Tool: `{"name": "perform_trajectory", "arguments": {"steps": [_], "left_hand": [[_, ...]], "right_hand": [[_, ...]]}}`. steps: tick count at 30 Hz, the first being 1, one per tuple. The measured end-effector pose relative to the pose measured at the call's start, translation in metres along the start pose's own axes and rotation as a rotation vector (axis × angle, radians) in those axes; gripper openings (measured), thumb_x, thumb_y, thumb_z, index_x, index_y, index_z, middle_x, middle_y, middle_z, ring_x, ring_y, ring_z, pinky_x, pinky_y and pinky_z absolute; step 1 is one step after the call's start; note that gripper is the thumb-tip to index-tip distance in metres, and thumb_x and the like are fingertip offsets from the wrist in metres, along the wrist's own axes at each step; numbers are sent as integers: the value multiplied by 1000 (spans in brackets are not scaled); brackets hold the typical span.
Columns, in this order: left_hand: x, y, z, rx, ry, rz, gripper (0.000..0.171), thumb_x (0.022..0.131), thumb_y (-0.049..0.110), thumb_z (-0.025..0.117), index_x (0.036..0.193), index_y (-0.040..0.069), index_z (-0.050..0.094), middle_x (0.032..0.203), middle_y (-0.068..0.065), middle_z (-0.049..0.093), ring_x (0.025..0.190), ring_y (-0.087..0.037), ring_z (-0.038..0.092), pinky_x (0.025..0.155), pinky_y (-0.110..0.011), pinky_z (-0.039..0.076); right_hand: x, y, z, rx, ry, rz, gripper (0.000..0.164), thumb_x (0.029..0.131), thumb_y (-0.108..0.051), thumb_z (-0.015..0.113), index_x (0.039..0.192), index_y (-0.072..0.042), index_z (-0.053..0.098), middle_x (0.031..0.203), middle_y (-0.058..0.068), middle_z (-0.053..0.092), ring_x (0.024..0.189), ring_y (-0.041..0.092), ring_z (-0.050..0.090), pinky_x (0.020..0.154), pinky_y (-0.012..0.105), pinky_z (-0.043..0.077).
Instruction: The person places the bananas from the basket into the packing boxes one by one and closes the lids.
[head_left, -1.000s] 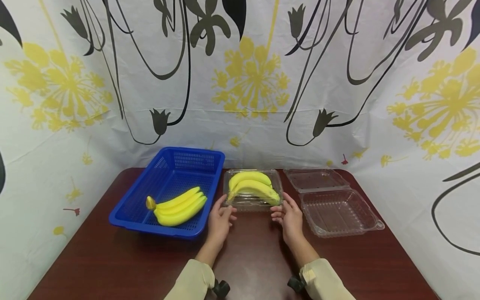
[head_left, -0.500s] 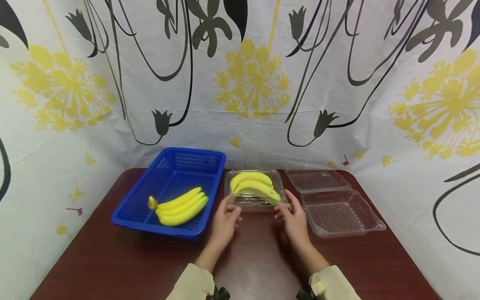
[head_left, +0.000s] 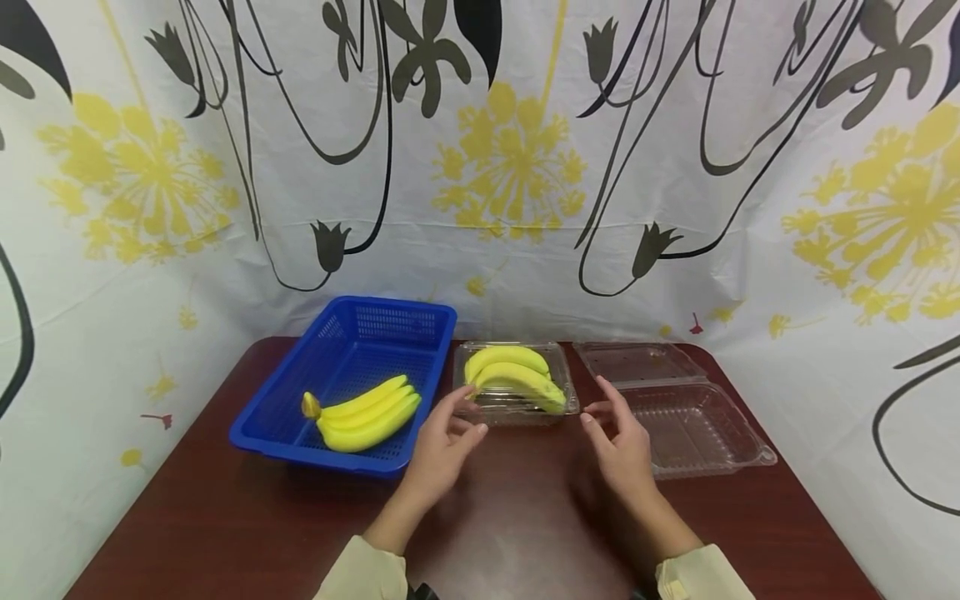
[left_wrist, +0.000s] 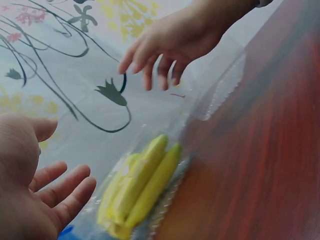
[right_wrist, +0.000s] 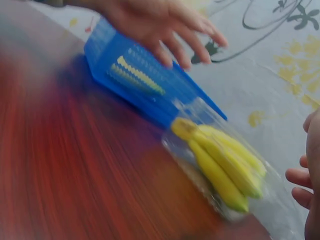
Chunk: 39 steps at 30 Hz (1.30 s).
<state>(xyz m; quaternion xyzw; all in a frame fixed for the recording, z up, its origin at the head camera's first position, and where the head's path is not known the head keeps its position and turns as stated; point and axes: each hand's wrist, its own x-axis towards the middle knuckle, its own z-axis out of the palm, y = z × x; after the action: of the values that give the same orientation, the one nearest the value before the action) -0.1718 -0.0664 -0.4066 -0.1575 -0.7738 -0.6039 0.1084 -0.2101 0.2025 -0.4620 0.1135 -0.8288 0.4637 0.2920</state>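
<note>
- Nothing is gripped by the left hand (head_left: 441, 457) or the right hand (head_left: 628, 454); the fingers of both are held loosely bent and spread, with no contact to be made out.
- Between and just beyond the fingers, a bunch of bananas (head_left: 519, 379) is held in a clear box (head_left: 517, 415) on the table (head_left: 525, 525); it appears to be closed, presumably so that the fruit is contained.
- Left of the left fingers, another bunch (head_left: 369, 421) is placed in a blue basket (head_left: 258, 446), probably for easy reach.
- Right of the right fingers, a second clear box (head_left: 701, 427) is set with its lid (head_left: 641, 362) folded back, perhaps for access.
- No brand, label or writing can be read.
</note>
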Motion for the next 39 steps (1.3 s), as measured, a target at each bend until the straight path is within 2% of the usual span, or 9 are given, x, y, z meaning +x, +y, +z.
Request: {"name": "perform_trajectory", "arguments": {"steps": [4,8,14,18,23,26,31,35,39], "left_hand": [[-2,5,-11,30,-18,57,53,89,-1,67,138,0,49,116,-15,59,92,-30,63,77,-36,55],[-2,8,-20,38,-55,118,53,88,-3,68,137,-2,49,116,-15,58,92,-32,64,80,-38,55],[4,-14,-33,97,-88,156,54,89,5,70,139,10,51,123,-8,56,98,-29,63,81,-42,54],[6,-22,-48,154,-105,193,55,89,11,72,139,15,51,127,-5,55,100,-25,62,80,-43,55],[9,-25,-71,258,-111,187,54,89,18,72,139,15,52,131,-7,53,104,-27,60,82,-45,54],[11,-28,-85,315,-111,179,54,89,16,73,139,14,53,132,-9,52,107,-29,58,82,-46,54],[13,-34,-108,430,-112,204,55,86,14,76,136,15,55,132,-7,52,110,-25,57,83,-44,53],[13,-39,-124,496,-125,204,53,85,18,77,134,16,56,132,-6,52,112,-27,56,85,-44,52],[13,-42,-139,567,-143,211,55,84,19,78,135,14,57,133,-9,52,118,-30,51,87,-49,50]], "right_hand": [[-1,12,-15,-96,10,-62,63,88,-4,70,145,-20,47,98,6,68,78,17,62,65,20,48],[-3,23,-28,-154,24,-88,66,87,-2,70,146,-18,47,102,10,67,85,23,63,68,23,51],[-6,35,-44,-233,29,-141,71,83,1,73,146,-16,46,104,10,65,89,24,63,73,19,48],[-6,41,-54,-299,34,-192,75,80,3,75,147,-15,45,107,12,63,89,26,62,74,27,47],[-4,49,-68,-362,55,-235,76,76,3,77,145,-11,46,109,16,63,89,32,61,74,43,45],[-3,54,-78,-378,67,-249,77,75,3,77,145,-9,47,110,19,63,90,35,61,75,50,43],[-1,64,-91,-401,82,-258,79,72,2,78,144,-9,47,110,21,62,92,37,59,79,53,40],[0,72,-98,-418,90,-269,78,71,0,79,142,-6,49,110,22,62,96,39,56,82,56,39],[0,76,-105,-439,95,-246,78,71,-3,79,143,-8,49,113,24,60,103,43,54,84,60,37]]}}
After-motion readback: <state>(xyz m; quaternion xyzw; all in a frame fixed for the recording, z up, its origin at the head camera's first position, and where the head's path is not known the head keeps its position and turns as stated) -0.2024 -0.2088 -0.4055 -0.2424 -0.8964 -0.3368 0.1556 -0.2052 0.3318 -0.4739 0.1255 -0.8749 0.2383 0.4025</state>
